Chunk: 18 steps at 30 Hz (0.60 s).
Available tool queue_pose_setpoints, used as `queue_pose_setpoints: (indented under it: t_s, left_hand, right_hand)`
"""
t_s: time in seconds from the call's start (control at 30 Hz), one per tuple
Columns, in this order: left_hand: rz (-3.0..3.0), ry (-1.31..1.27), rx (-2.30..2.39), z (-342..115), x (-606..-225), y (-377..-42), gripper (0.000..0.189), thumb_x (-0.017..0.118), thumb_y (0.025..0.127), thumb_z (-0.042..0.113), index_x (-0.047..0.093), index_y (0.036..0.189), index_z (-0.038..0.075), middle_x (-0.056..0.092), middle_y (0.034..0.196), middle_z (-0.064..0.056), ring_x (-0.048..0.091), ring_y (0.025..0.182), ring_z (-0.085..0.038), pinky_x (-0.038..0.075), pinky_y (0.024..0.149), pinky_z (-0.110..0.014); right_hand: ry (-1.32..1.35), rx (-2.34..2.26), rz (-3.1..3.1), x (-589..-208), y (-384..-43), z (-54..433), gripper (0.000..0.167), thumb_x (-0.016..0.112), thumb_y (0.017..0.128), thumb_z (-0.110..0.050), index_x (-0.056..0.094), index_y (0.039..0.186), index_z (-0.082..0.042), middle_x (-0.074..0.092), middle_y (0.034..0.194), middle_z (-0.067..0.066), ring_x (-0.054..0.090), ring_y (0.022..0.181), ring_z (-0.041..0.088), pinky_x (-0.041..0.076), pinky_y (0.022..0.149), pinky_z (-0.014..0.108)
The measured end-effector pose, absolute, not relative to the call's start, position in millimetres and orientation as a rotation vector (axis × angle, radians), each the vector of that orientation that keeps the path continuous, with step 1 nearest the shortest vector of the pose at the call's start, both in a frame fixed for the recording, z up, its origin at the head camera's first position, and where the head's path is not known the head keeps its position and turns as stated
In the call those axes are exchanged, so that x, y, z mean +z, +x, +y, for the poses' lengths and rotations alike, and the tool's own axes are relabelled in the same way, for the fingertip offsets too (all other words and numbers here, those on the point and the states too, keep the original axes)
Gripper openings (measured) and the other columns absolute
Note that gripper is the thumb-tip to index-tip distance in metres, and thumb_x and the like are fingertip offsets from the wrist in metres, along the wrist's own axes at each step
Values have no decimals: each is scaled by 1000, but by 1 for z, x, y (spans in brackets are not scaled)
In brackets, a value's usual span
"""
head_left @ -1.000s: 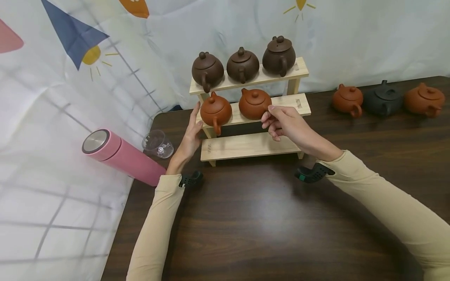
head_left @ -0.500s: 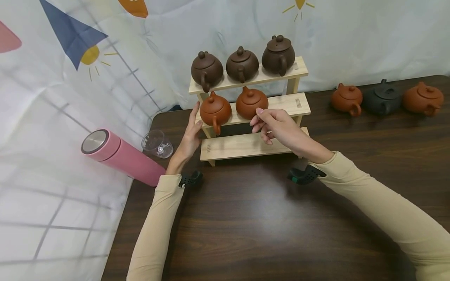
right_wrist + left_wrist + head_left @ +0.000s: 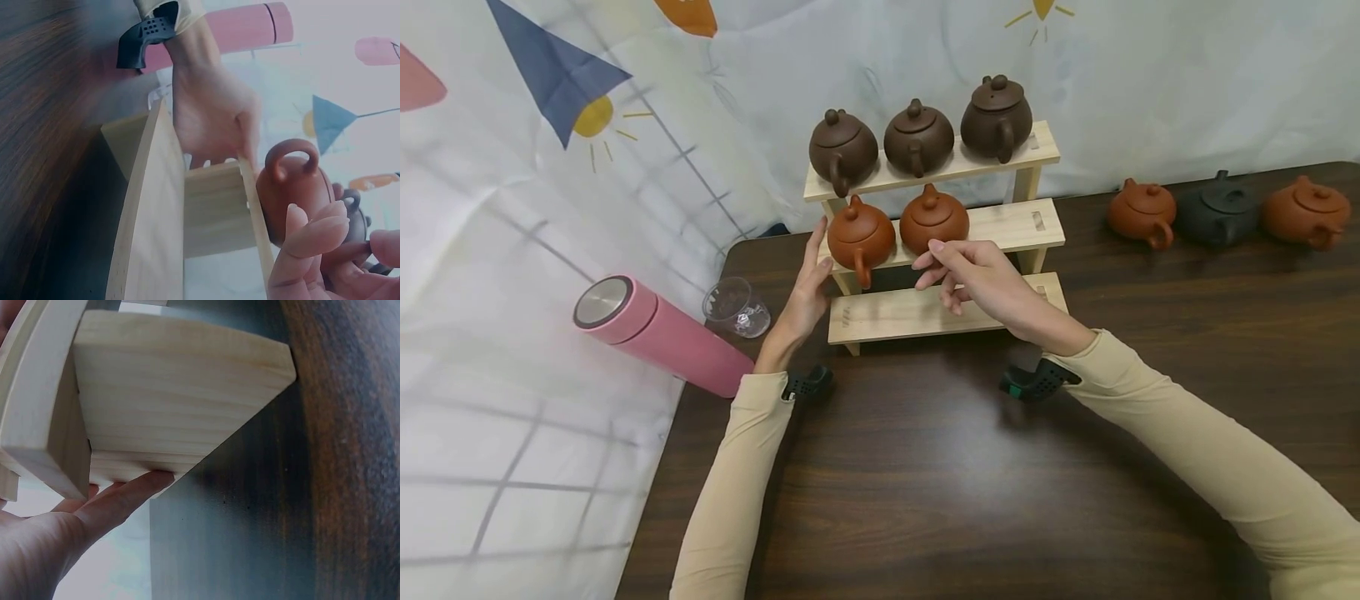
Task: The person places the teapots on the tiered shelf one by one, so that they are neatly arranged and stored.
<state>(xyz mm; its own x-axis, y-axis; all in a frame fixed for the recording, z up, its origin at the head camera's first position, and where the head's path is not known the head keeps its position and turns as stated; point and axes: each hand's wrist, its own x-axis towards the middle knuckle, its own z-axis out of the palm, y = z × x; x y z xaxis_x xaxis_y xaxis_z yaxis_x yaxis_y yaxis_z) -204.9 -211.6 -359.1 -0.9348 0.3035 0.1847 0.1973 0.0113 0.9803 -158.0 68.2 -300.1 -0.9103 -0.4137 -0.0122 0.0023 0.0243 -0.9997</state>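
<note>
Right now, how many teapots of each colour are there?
Dark brown teapots: 3, on the top shelf.
Reddish-orange teapots: 4, two on the middle shelf, two on the table.
Black teapot: 1, on the table.
Total: 8 teapots.

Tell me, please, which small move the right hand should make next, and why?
Probably draw the right hand back and reach toward the orange teapot on the table. Its fingers look loose in front of the second orange teapot, which stands on the middle shelf with free room beside it, while the left hand rests against the rack's end.
</note>
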Motion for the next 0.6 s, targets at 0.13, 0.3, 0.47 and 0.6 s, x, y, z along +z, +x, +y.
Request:
queue_pose_setpoints:
  t_s: [0.13, 0.3, 0.47, 0.6]
  left_hand:
    - [2213, 544, 2070, -211, -358, -205, 72, 31, 105, 21, -1, 169, 9, -9, 174, -9, -5, 157, -27, 5, 124, -58]
    - [2210, 548, 2070, -211, -358, -206, 73, 32, 105, 20, -2, 168, 9, -11, 174, -9, -10, 158, -26, 2, 124, -58]
    - [2197, 537, 2065, -212, -358, -205, 74, 32, 104, 21, -2, 169, 12, -11, 174, -6, -8, 158, -25, 0, 123, -61]
    - [2182, 532, 2079, -213, -358, -204, 73, 32, 105, 21, -1, 169, 13, -11, 174, -6, -7, 158, -25, 1, 122, -62]
  right_hand:
    - [-423, -1949, 2003, -300, -158, 69, 41, 44, 114, -32, 65, 122, 2, 70, 108, 23, 55, 63, 14, 46, 58, 26]
    - [-414, -1882, 2026, -297, -155, 79, 39, 43, 114, -32, 59, 132, -1, 64, 112, 17, 60, 69, 17, 50, 61, 27]
    - [-453, -1845, 2070, -291, -146, 101, 42, 43, 114, -29, 47, 146, -1, 62, 115, 17, 65, 73, 21, 53, 63, 30]
    - [-516, -1842, 2135, -287, -141, 126, 41, 43, 114, -27, 46, 147, -2, 61, 113, 15, 65, 73, 24, 52, 61, 32]
